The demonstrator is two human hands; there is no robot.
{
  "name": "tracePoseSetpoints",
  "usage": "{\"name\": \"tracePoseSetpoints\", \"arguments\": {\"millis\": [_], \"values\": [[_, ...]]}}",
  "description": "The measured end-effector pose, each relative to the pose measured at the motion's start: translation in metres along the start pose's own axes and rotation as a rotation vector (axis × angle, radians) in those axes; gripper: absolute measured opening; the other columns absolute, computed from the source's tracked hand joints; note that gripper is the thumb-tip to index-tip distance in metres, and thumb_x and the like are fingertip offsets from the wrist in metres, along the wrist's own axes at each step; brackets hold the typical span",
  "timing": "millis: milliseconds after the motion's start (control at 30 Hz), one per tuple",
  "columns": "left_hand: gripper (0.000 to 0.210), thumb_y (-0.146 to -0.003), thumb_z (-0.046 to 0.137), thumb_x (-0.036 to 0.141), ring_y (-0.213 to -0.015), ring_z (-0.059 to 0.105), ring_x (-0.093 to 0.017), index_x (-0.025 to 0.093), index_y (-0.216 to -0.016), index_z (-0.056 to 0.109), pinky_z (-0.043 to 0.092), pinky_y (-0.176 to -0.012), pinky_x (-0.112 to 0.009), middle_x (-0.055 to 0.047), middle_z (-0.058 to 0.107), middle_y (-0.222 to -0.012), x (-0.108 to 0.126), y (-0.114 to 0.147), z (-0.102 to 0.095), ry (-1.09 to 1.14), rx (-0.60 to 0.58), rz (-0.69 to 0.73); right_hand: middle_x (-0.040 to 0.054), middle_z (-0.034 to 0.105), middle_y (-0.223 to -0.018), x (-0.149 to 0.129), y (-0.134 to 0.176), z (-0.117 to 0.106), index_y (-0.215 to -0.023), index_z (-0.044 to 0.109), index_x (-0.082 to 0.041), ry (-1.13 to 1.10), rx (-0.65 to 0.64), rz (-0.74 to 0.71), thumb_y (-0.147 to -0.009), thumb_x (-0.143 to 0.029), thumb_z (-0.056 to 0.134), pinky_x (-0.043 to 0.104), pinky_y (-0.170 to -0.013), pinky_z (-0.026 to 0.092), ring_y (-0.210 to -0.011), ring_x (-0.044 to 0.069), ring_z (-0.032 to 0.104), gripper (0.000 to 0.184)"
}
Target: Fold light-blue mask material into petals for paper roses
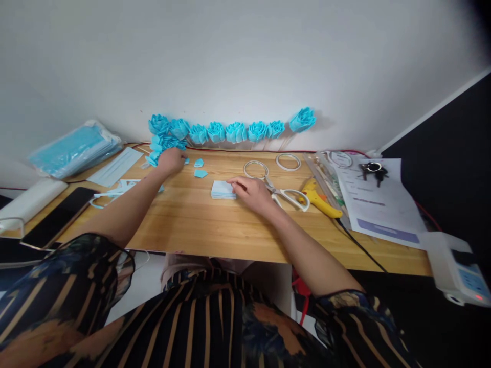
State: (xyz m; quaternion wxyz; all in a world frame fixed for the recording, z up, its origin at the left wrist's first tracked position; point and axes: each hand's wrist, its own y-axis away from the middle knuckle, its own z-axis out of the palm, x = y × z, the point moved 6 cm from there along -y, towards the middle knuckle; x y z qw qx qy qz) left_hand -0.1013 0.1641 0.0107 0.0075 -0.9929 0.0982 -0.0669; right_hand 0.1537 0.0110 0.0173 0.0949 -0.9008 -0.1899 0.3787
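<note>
My right hand point(251, 194) lies on the table with bent fingers gripping the right side of a neat stack of pale blue rectangular pieces point(220, 189). My left hand point(172, 161) reaches to the back left, beside bunched blue fabric roses point(168, 139). Its fingers point away and are mostly hidden, so I cannot see what they hold. Two small blue cut pieces point(200, 174) lie between my hands, towards the back. White-handled scissors point(293, 198) rest just right of my right hand.
A row of blue roses point(235, 132) lines the wall. Tape rings point(288, 162), a yellow glue gun point(321, 198) and papers with keys point(374, 171) occupy the right. Leftward are a phone point(57, 215), a flat mask point(115, 166) and a bagged mask pack point(74, 148).
</note>
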Motion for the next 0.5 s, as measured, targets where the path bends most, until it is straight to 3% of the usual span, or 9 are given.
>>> {"name": "tracePoseSetpoints", "arguments": {"millis": [133,300,500], "values": [[0.042,-0.083,0.046,0.023,-0.105,0.064,-0.028,0.019,-0.115,0.072,0.045,-0.084,-0.031,-0.01,0.073,-0.115,0.003,0.001,-0.001,0.043,0.022,-0.036,-0.0005,0.078,-0.089,0.003,0.0,0.001,-0.107,0.074,-0.027,0.004,-0.001,0.008,-0.091,-0.021,0.053,0.029,-0.072,0.046,-0.079,0.018,0.069,0.027],[0.045,-0.088,0.047,0.037,-0.106,0.061,-0.027,0.019,-0.124,0.067,0.045,-0.087,-0.032,-0.011,0.067,-0.124,0.023,0.007,-0.007,0.045,0.137,0.031,0.0004,0.077,-0.089,0.001,0.001,0.001,-0.107,0.074,-0.027,0.007,-0.004,-0.011,-0.091,-0.02,0.053,0.03,-0.075,0.047,-0.081,0.018,0.069,0.027],[0.037,-0.086,0.05,0.039,-0.105,0.061,-0.031,0.018,-0.106,0.074,0.045,-0.083,-0.034,-0.015,0.066,-0.114,0.032,0.01,-0.002,-0.03,0.141,0.134,0.0012,0.078,-0.089,0.003,0.002,0.0,-0.11,0.073,-0.025,-0.007,-0.017,-0.02,-0.093,-0.023,0.051,0.028,-0.072,0.046,-0.075,0.016,0.068,0.028]]}}
